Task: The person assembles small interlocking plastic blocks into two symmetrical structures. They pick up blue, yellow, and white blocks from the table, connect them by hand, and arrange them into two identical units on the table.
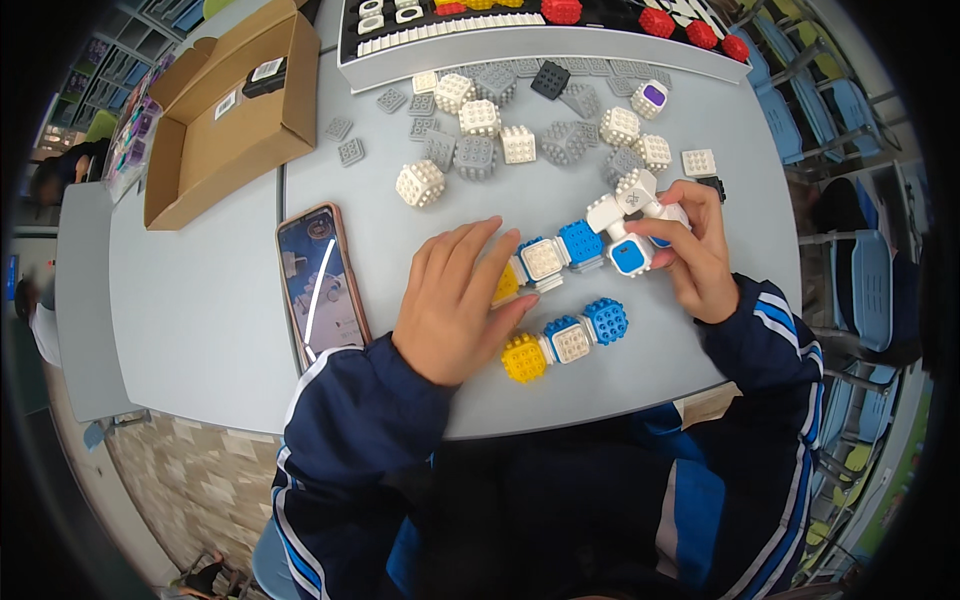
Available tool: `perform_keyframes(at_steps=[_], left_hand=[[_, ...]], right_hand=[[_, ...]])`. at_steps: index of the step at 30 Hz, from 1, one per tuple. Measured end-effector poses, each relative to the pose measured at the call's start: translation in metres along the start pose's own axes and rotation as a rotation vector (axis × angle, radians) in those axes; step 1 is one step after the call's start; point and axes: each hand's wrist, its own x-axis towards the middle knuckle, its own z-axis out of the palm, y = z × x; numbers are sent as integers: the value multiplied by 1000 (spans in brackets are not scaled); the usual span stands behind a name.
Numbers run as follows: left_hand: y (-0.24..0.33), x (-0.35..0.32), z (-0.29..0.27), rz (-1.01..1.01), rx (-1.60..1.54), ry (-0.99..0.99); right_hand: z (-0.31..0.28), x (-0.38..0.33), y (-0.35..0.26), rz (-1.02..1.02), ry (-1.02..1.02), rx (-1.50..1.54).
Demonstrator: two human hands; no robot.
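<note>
My left hand (450, 295) closes thumb and forefinger around the yellow end of a row of knobbed toy building blocks; the hand hides part of that yellow block (505, 284). Along the row follow a white-faced block (543, 260) and a blue block (580, 244). With its fingertips, my right hand (695, 245) grips a white block assembly (605, 214) with bright blue panels. This assembly meets or nearly meets the row's blue end; I cannot tell if they are joined. Nearer me lies a similar yellow, white and blue row (570, 340), untouched.
Loose white and grey blocks (475, 157) lie across the table (220, 330) beyond my hands. A phone (322, 280) with a lit screen is at my left. Behind it stands an open cardboard box (300, 105). A parts tray (540, 40) spans the far side.
</note>
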Motion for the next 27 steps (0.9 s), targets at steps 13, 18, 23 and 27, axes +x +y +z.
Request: perform_keyframes(at_steps=[13, 18, 23, 27], left_hand=[[3, 1, -7, -57, -40, -46], [5, 1, -12, -49, 18, -60], [9, 0, -13, -93, 26, -97], [9, -2, -18, -93, 31, -111]], right_hand=[[25, -3, 11, 58, -18, 195], [24, 2, 7, 64, -103, 216], [28, 8, 5, 40, -61, 195], [36, 13, 0, 44, -57, 196]])
